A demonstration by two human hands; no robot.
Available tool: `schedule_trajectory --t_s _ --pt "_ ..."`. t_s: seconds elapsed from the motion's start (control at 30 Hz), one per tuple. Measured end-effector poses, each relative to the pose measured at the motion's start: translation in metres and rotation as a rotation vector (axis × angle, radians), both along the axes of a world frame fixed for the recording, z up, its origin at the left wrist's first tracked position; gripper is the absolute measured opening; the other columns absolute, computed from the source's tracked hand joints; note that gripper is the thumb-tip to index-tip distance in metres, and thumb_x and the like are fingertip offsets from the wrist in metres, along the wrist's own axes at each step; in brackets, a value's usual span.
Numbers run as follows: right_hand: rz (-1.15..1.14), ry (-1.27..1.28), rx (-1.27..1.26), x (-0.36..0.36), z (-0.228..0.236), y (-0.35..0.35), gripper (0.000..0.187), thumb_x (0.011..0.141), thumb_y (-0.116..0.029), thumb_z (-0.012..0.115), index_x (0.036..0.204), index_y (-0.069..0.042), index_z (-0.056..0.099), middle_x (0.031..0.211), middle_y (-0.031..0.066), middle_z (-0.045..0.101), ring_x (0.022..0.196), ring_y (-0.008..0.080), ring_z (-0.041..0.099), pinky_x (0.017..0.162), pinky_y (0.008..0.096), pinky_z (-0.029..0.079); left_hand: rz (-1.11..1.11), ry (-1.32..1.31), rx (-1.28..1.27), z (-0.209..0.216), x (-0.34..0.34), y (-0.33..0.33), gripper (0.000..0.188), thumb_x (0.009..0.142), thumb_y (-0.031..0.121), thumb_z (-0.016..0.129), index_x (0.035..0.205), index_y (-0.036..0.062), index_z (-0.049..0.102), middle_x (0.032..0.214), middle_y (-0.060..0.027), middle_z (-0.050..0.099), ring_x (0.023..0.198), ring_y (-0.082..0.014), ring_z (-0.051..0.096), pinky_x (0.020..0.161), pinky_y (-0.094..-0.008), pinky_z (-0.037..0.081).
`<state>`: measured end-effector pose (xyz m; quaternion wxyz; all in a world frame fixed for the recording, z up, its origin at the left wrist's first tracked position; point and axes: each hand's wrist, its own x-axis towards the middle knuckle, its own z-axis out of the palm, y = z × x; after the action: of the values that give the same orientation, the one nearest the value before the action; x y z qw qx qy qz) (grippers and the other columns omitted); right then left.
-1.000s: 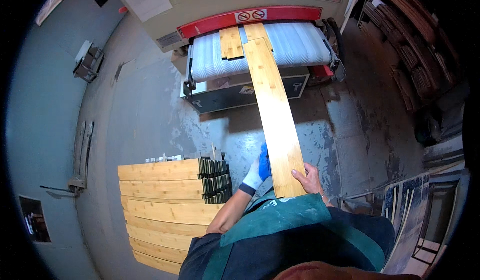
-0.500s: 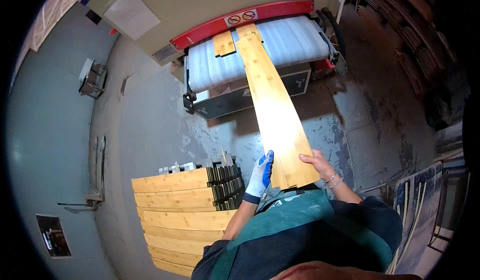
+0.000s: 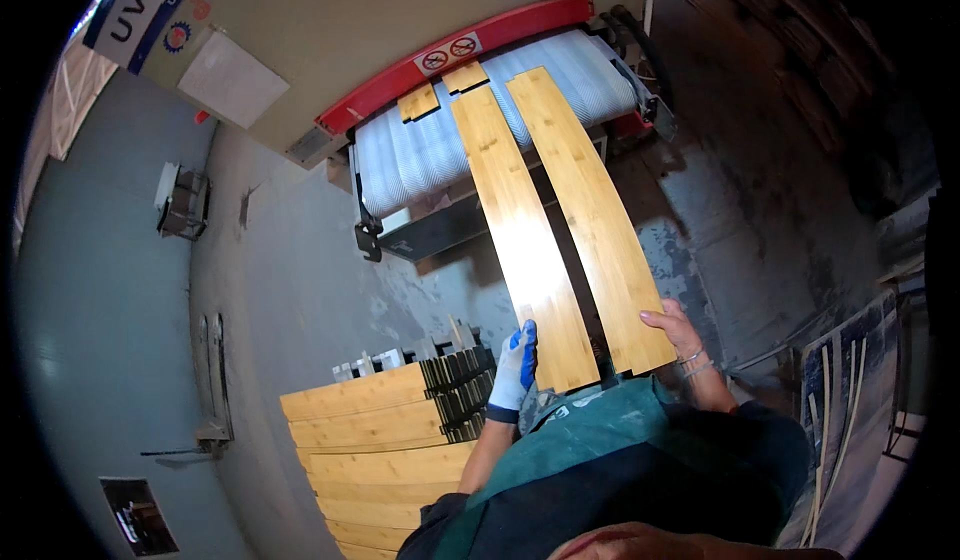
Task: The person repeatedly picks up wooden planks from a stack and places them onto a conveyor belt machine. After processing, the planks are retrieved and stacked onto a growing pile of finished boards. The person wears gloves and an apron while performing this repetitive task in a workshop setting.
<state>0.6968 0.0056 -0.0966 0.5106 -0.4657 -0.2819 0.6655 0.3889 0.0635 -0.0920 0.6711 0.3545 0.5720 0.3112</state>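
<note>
Two long, light bamboo-look floor planks stretch from my waist to the conveyor belt point(image 3: 400, 165). My left hand point(image 3: 514, 368), in a white and blue glove, grips the near end of the left plank point(image 3: 497, 195) by its outer edge. The right plank point(image 3: 592, 215) is in my bare right hand point(image 3: 680, 330), thumb on top, fingers hidden beneath. A dark gap parts the two planks. Their far ends are over the belt; whether they touch it I cannot tell. Ahead of them, two other plank ends point(image 3: 419, 103) stick out from under the red bar point(image 3: 455, 55).
A stack of similar planks point(image 3: 370, 425) stands at my left, near metal pieces. The machine's pale housing point(image 3: 330, 30) rises behind the red bar. Dark stacked boards point(image 3: 770, 40) are at the far right; a panel with thin strips point(image 3: 845, 410) leans nearer.
Where one plank surface showed, two planks now lie apart side by side. My right hand has moved right with one. The planks ahead have gone further under the red bar.
</note>
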Motion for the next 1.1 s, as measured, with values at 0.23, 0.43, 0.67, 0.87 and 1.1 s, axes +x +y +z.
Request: schedule_trajectory --t_s 0.23,0.43,0.67,0.87,1.1 --pt "0.028 0.018 -0.028 0.017 -0.022 0.025 0.037 0.086 -0.013 0.067 0.116 0.007 0.061 0.103 0.0119 0.069 0.090 0.0180 0.069 0.080 0.0317 0.055 0.012 0.005 -0.010 0.000 0.012 0.003 0.039 0.099 0.040 0.056 0.068 0.0187 0.049 0.056 0.0103 0.037 0.046 -0.0031 0.032 0.043 -0.0246 0.022" --pt "0.039 0.019 -0.026 0.024 -0.022 0.060 0.038 0.087 -0.015 0.068 0.117 0.007 0.061 0.103 0.0118 0.070 0.089 0.0173 0.069 0.078 0.0301 0.056 -0.010 0.074 0.053 -0.002 0.017 0.043 0.045 0.098 0.047 0.054 0.064 0.0181 0.046 0.053 0.0086 0.034 0.044 -0.0043 0.032 0.041 -0.0263 0.022" --pt "0.053 0.080 -0.016 0.027 -0.036 0.102 0.037 0.089 -0.016 0.066 0.117 0.007 0.061 0.102 0.0123 0.070 0.086 0.0181 0.070 0.077 0.0305 0.056 -0.007 0.057 0.126 -0.023 0.020 0.081 0.045 0.098 0.049 0.053 0.066 0.0187 0.047 0.056 0.0072 0.035 0.048 -0.0049 0.032 0.043 -0.0272 0.022" --pt "0.065 0.194 -0.045 0.037 -0.027 0.132 0.034 0.092 -0.016 0.061 0.117 0.007 0.061 0.104 0.0128 0.070 0.086 0.0202 0.071 0.077 0.0318 0.057 -0.038 0.034 0.184 -0.019 0.026 0.111 0.042 0.098 0.048 0.053 0.068 0.0205 0.046 0.057 0.0107 0.033 0.047 -0.0033 0.029 0.042 -0.0253 0.020" --pt "0.085 0.223 -0.030 0.041 -0.054 0.169 0.035 0.094 -0.019 0.059 0.118 0.007 0.060 0.108 0.0119 0.069 0.092 0.0195 0.069 0.084 0.0316 0.056 0.020 -0.217 0.128 -0.055 0.015 0.148 0.032 0.100 0.040 0.054 0.088 0.0124 0.064 0.066 0.0102 0.051 0.053 -0.0008 0.041 0.048 -0.0210 0.032"
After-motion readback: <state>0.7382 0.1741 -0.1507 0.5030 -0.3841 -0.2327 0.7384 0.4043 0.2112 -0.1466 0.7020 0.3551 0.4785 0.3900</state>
